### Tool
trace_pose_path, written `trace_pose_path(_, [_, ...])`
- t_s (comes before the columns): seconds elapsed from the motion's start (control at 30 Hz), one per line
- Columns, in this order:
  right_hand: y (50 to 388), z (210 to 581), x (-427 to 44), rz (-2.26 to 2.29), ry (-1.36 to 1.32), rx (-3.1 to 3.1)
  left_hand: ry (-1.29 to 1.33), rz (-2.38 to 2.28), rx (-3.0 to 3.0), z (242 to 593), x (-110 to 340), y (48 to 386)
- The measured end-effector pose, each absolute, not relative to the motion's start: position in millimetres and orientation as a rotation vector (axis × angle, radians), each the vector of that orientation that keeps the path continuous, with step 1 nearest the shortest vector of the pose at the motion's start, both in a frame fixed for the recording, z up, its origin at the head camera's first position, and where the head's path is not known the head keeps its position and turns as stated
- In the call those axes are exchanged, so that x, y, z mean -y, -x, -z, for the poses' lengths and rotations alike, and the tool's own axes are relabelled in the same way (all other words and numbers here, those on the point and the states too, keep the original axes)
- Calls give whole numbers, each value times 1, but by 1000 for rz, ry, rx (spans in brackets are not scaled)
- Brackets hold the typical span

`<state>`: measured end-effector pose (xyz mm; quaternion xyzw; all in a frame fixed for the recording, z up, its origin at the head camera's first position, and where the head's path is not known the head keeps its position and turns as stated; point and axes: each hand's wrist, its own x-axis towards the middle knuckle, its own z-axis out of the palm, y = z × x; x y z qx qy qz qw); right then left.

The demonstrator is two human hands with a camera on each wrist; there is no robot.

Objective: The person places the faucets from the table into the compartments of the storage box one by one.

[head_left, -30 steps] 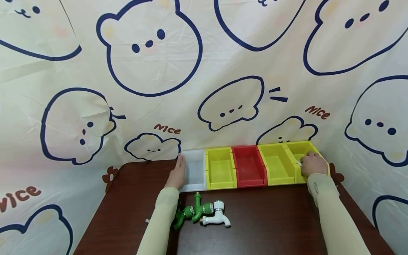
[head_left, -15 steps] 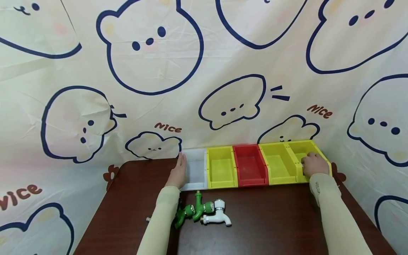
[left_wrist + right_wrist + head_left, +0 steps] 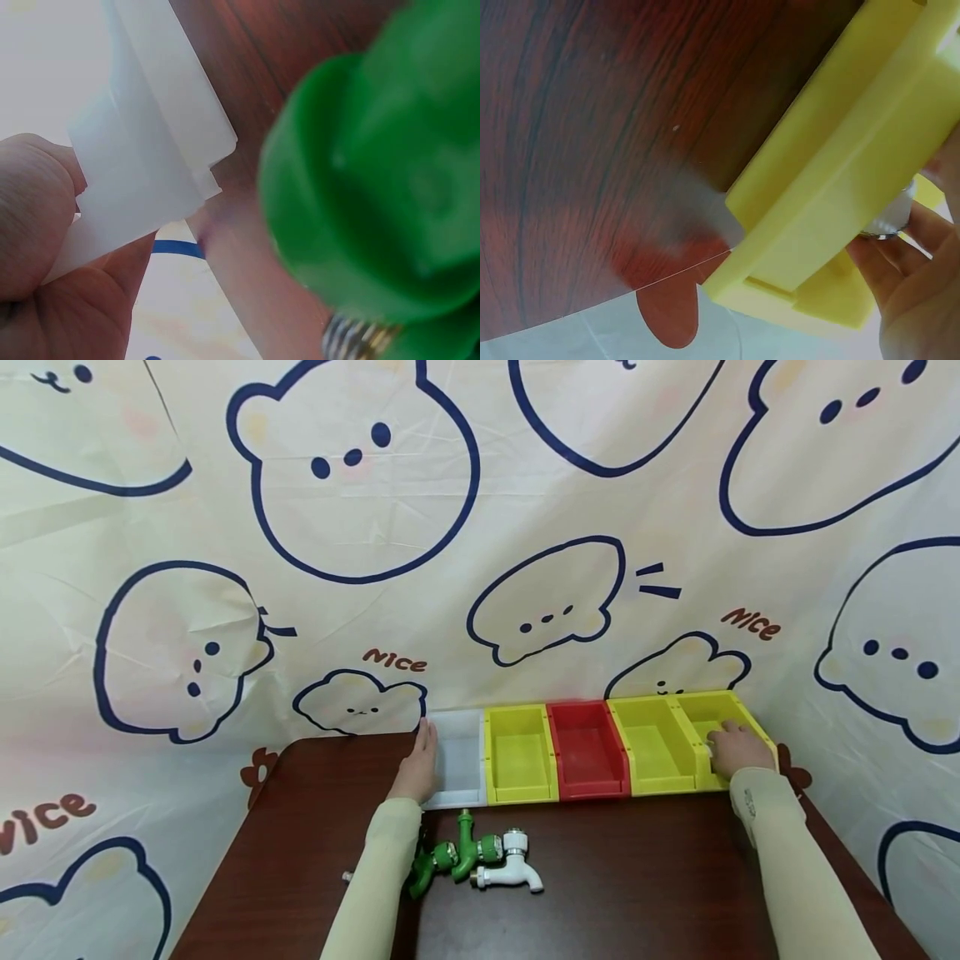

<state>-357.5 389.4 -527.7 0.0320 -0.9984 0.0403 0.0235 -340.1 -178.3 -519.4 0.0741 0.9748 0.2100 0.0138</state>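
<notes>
At the left end of the row, my left hand (image 3: 417,770) lies along the outer side of the white bin (image 3: 459,760). The left wrist view has that hand (image 3: 71,262) gripping the bin's wall (image 3: 142,157) between thumb and fingers. My right hand (image 3: 738,748) reaches into the rightmost yellow bin (image 3: 708,706). Seen from the right wrist, this hand (image 3: 922,292) holds a white object with a silvery ring (image 3: 890,219) behind the yellow wall (image 3: 832,187); the rest of the object is hidden.
Between the end bins stand yellow (image 3: 519,756), red (image 3: 588,752) and yellow (image 3: 654,747) ones. Green taps (image 3: 467,852) and a white tap (image 3: 513,870) lie on the brown table (image 3: 615,885) near my left forearm. A patterned cloth (image 3: 420,618) hangs behind.
The head view has shifted slightly. Inside the rightmost bin, my right hand has shifted a little, while my left hand stays at the white bin.
</notes>
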Motion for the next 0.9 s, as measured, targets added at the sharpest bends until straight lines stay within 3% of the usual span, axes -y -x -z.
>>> trace_pose_path(0.9, [357, 526, -384, 27, -153, 3125, -200, -621, -3045, 516, 175, 339])
